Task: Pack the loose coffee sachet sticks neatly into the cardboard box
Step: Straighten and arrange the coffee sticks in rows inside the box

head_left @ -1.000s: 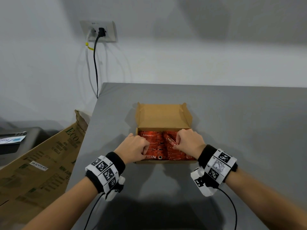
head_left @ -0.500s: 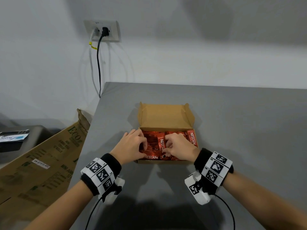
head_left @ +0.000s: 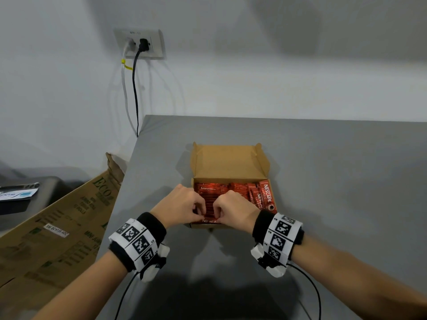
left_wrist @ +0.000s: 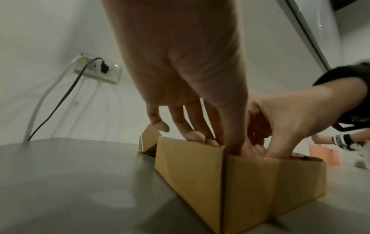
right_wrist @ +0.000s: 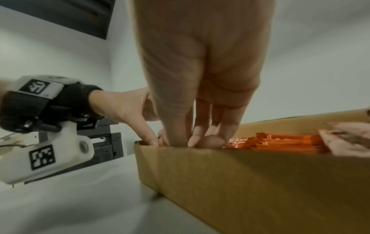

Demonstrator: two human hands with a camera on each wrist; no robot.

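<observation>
An open cardboard box (head_left: 227, 162) stands in the middle of the grey table, its lid folded back. Red coffee sachet sticks (head_left: 263, 197) fill it in a row. Both hands reach into the left half of the box, close together. My left hand (head_left: 198, 207) has its fingers curled down and pinches sachets near the front left corner. My right hand (head_left: 221, 210) pinches the sachets right beside it. In the wrist views the left hand's fingertips (left_wrist: 200, 136) and the right hand's fingertips (right_wrist: 202, 139) dip behind the box wall (right_wrist: 260, 182); what they hold is hidden there.
A big flattened brown carton (head_left: 57, 227) leans off the table's left edge. A wall socket (head_left: 141, 45) with cables hangs behind the far left corner. A dark device (head_left: 23, 197) sits low on the left. Bare table (head_left: 335, 181) lies right of the box.
My right hand has slid left across the box to meet the left hand, uncovering the sachets on the right side. The left hand stayed at the front left corner.
</observation>
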